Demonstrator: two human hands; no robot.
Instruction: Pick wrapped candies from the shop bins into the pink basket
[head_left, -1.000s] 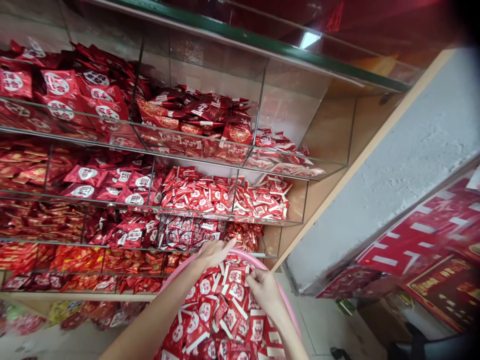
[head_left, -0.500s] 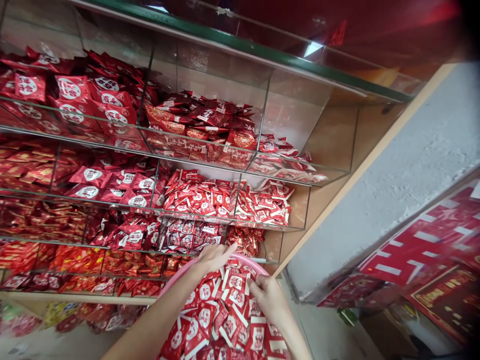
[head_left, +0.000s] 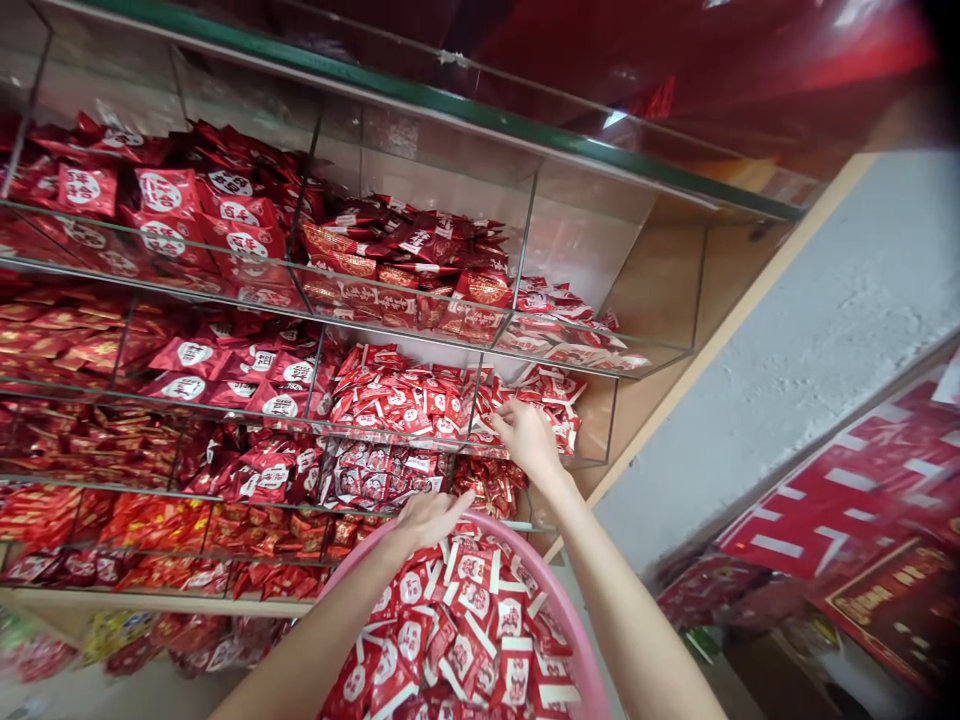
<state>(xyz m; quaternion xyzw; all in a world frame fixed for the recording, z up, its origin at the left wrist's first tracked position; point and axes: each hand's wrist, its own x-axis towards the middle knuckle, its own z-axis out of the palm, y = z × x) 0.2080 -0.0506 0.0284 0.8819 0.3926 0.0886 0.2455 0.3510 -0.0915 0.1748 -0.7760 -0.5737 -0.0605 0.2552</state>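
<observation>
A pink basin [head_left: 581, 645] full of small red-and-white packets [head_left: 457, 640] sits low in the middle, close to me. My left hand [head_left: 429, 517] grips the basin's far rim, fingers curled over it. My right hand [head_left: 526, 437] reaches up into a glass shelf compartment holding the same red-and-white packets [head_left: 405, 395]; its fingers are bent among the packets at the compartment's right part, and I cannot make out whether they hold one.
Glass shelving [head_left: 525, 240] with several tiers of red snack packets fills the left and centre. The top right compartment [head_left: 660, 270] holds few packets. A grey wall [head_left: 810, 340] stands right, with red printed posters [head_left: 847, 500] beside it.
My right hand has left the basin and risen to the shelf compartment of red-and-white packets. My left hand has stayed on the basin's rim. The view has tilted slightly.
</observation>
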